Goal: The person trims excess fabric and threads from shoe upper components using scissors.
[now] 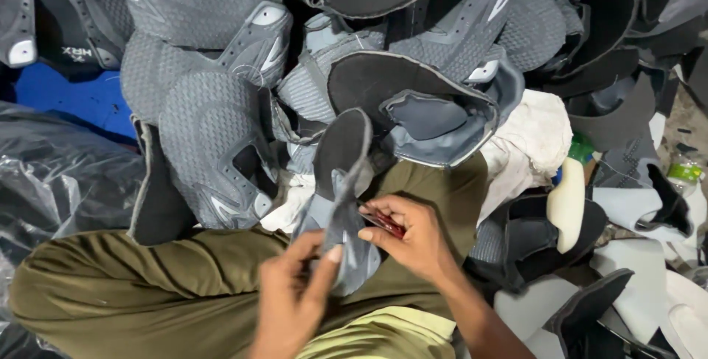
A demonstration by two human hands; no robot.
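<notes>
Grey shoe upper point(341, 204) sits over our lap, pinched in our left hand point(291, 300); our right hand point(413, 237) grips a small red tool point(383, 222), which might nick the fabric or fingertips so close.

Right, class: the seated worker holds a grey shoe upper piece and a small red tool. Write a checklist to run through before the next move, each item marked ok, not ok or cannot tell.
1. Left hand pinches the grey fabric shoe upper piece: ok.
2. Right hand grips the small red tool: ok.
3. Tool tip meets the piece's edge: cannot tell, fingers hide it.
4. Piece lit and in plain view: ok.
5. Piece held apart from the heap of grey mesh shoe uppers: ok.
6. Tool's blade open or shut: cannot tell.
</notes>
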